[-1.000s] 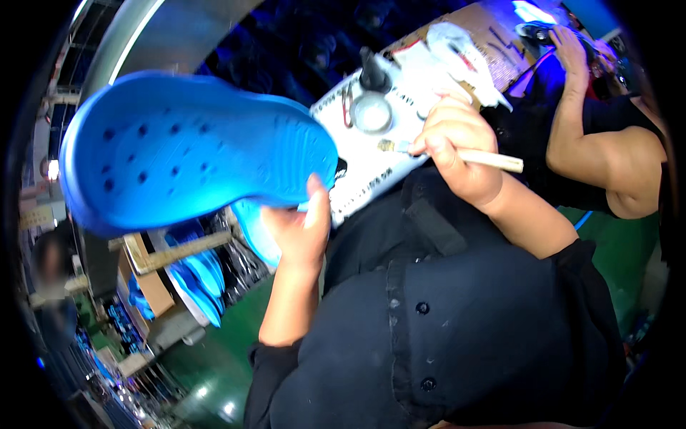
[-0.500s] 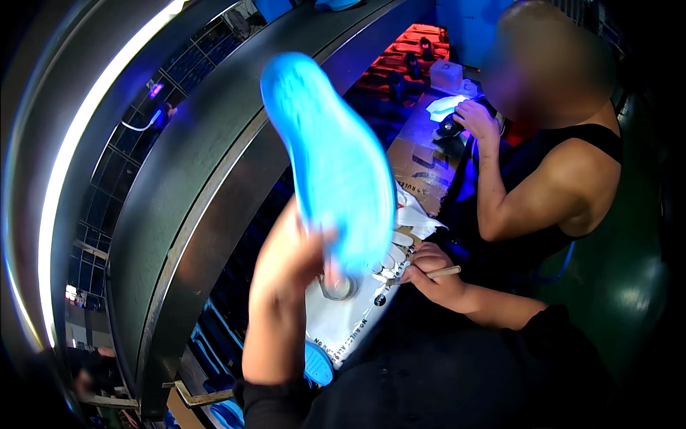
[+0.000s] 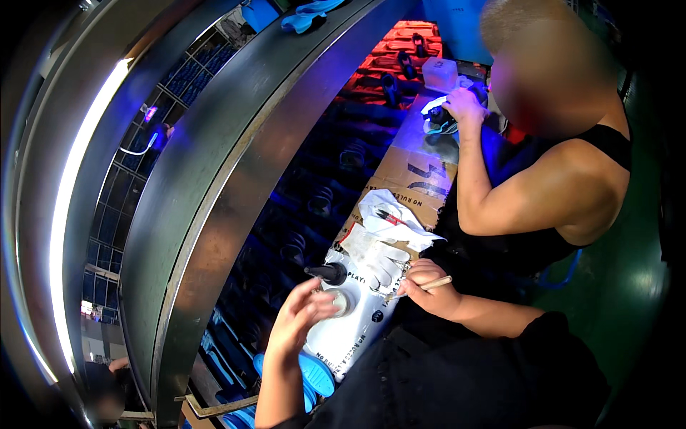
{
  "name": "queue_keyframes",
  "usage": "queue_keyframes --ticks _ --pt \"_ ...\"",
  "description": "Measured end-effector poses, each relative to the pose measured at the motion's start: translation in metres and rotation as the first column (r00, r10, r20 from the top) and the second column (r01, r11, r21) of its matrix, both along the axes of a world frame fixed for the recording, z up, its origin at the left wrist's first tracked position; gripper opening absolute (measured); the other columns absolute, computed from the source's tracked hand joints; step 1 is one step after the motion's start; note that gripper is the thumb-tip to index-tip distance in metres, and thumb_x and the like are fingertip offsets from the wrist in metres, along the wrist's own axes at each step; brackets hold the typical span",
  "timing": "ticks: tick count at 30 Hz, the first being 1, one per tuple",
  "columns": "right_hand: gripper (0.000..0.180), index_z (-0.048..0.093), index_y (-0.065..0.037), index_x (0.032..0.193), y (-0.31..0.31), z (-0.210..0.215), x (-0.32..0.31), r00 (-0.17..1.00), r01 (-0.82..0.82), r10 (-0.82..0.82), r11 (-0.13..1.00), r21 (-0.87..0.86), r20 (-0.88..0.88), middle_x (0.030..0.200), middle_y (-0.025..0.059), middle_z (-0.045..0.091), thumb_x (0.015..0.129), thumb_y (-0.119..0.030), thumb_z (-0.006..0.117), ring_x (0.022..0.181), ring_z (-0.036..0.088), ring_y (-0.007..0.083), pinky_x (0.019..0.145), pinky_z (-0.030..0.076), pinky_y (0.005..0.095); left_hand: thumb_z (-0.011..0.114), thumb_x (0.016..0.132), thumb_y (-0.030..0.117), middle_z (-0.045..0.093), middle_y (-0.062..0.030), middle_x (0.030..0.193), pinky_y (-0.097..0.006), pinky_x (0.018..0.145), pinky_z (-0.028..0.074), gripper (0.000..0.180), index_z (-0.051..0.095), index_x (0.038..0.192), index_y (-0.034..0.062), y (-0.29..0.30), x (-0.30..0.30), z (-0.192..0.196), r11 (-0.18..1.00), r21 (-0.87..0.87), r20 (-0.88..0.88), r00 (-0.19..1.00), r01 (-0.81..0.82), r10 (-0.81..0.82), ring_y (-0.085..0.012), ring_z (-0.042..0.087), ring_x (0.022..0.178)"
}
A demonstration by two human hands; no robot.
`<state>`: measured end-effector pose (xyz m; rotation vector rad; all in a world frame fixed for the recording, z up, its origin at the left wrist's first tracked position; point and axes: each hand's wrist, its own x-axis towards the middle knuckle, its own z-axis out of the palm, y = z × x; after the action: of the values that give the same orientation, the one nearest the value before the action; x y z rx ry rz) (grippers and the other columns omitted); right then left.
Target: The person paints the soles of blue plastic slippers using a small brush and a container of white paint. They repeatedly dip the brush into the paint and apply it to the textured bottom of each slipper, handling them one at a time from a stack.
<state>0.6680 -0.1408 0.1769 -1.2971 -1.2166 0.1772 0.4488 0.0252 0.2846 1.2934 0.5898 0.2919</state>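
My left hand (image 3: 296,314) holds nothing; its fingers are spread and a little blurred beside a small round jar (image 3: 343,304). A black nozzle-topped bottle (image 3: 330,272) lies or stands just beyond it; which, I cannot tell. My right hand (image 3: 429,288) is closed around a thin brush-like tool with a pale wooden handle (image 3: 438,282), its tip pointing toward the white covering (image 3: 350,330). A white glove (image 3: 386,263) lies close to that hand. Below my left wrist sit blue shoe soles (image 3: 314,375).
A curved dark conveyor ledge (image 3: 207,186) runs along the left, with a blue sole (image 3: 311,16) at its far end. White cloth (image 3: 396,218) with a red-and-black tool lies on cardboard (image 3: 414,171). A co-worker (image 3: 543,179) on the right handles a shoe part (image 3: 439,118) under violet light.
The blue sole that my left hand held up is out of that hand. The hand has come down beside the jar. A blue sole now shows further along the ledge.
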Motion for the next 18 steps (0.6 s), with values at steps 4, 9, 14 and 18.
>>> queue_keyframes --ticks 4,9,14,18 --pt "0.021 0.063 -0.006 0.067 0.008 0.001 -0.017 0.988 -0.145 0.140 0.986 -0.082 -0.064 0.066 0.0063 0.062 0.086 -0.011 0.057 0.068 0.059 0.0247 0.074 0.044 0.0358 0.063 0.079 0.011 0.059 -0.0201 0.112 -0.040 0.087 0.047 0.050 0.046 0.124 -0.0036 0.002 -0.206 -0.112 0.731 0.649 -0.415 0.707 -0.211 0.573 -0.0313 0.058 0.103" --pt "0.024 0.063 -0.005 0.066 0.030 0.000 -0.049 0.973 -0.224 0.218 0.971 -0.079 -0.075 0.066 0.0081 0.063 0.087 -0.015 0.057 0.066 0.060 0.0254 0.066 0.045 0.0356 0.063 0.067 0.012 0.058 -0.0276 0.106 -0.045 0.089 0.045 0.055 0.050 0.118 -0.0052 -0.047 -0.352 -0.183 0.422 0.906 -0.415 0.121 -0.039 0.902 -0.0429 0.056 0.095" --pt "0.027 0.064 -0.004 0.068 0.042 -0.001 -0.076 0.953 -0.297 0.281 0.939 -0.172 -0.110 0.067 0.0085 0.063 0.090 -0.018 0.056 0.068 0.061 0.0255 0.066 0.046 0.0358 0.055 0.075 0.013 0.061 -0.0130 0.083 -0.037 0.068 0.053 0.035 0.053 0.106 -0.0023 -0.061 -0.353 -0.205 0.591 0.271 -0.647 0.311 -0.759 0.696 -0.0254 0.061 0.069" --pt "0.027 0.065 -0.004 0.073 0.035 -0.004 -0.091 0.935 -0.298 0.229 0.921 -0.249 -0.271 0.064 0.0050 0.058 0.093 -0.019 0.054 0.063 0.056 0.0146 0.060 0.045 0.0291 0.052 0.080 0.011 0.060 -0.0117 0.095 -0.037 0.072 0.055 0.037 0.050 0.114 -0.0016 -0.053 -0.373 -0.213 0.591 0.251 -0.440 0.453 -0.767 0.775 -0.0243 0.062 0.079"
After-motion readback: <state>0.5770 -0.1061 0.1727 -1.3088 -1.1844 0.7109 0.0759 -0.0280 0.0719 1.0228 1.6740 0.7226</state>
